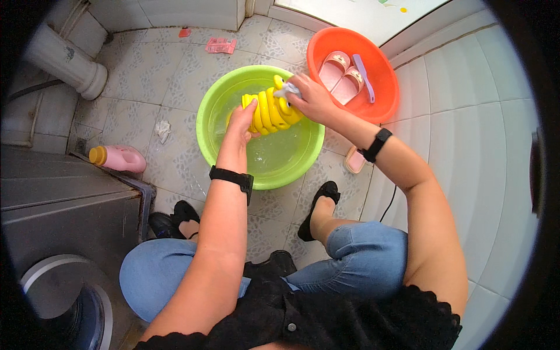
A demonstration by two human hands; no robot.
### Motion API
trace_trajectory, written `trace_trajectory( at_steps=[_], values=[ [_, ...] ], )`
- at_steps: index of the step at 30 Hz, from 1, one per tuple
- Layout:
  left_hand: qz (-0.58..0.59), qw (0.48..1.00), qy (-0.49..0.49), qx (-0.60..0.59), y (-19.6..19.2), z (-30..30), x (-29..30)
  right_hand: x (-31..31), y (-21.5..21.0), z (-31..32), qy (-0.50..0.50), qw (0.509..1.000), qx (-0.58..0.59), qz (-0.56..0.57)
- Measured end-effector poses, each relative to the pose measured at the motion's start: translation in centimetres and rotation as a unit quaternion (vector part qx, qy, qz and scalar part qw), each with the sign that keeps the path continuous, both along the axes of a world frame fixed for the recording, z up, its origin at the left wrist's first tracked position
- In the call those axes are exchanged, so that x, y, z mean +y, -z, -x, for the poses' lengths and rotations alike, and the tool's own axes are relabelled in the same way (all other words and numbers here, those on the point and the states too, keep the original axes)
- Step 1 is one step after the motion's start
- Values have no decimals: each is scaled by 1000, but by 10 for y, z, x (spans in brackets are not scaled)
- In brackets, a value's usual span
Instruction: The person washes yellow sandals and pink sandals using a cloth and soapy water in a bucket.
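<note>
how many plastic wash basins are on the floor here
2. A round lime-green plastic basin with water sits in front of the person's knees, under both hands. A round orange plastic basin sits just beyond it to the right, holding pink sandals. None appears hidden.

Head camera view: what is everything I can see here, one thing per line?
Green basin: one, green, on the tiled floor at centre, water inside.
Yellow toy: one, yellow, ribbed, held over the green basin.
Brush: one, pale, against the toy's top end.
Orange basin: one, orange, beyond the green basin to the right.
Pink sandals: two, pink, inside the orange basin.
Pink bottle: one, pink with yellow cap, lying on the floor at left.
Pink soap dish: one, floor, right of the green basin.
Pink packet: one, floor, far side.
Left hand: grips the toy's lower end.
Right hand: holds the brush on the toy.
</note>
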State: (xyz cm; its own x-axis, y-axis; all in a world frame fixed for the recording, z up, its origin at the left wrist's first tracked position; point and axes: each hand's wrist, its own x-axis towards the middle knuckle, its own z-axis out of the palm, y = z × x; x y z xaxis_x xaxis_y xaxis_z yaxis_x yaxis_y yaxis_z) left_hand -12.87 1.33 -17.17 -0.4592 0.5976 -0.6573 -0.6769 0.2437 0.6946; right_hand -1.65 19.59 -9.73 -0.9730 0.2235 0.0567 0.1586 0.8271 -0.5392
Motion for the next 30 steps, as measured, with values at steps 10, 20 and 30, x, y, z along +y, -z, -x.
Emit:
trace_trajectory(
  at_steps=[10, 20, 30],
  values=[
    [-140, 957, -79, -239, 15, -18, 7, -16, -13, 52, 28, 996, 80, -13],
    [-284, 866, -95, -401, 8, 5, -3, -35, -7, 5, -116, 971, 185, -101],
    [-235, 898, -48, -369, -5, -15, -8, -1, -14, 56, -22, 986, 164, -24]
  ],
)
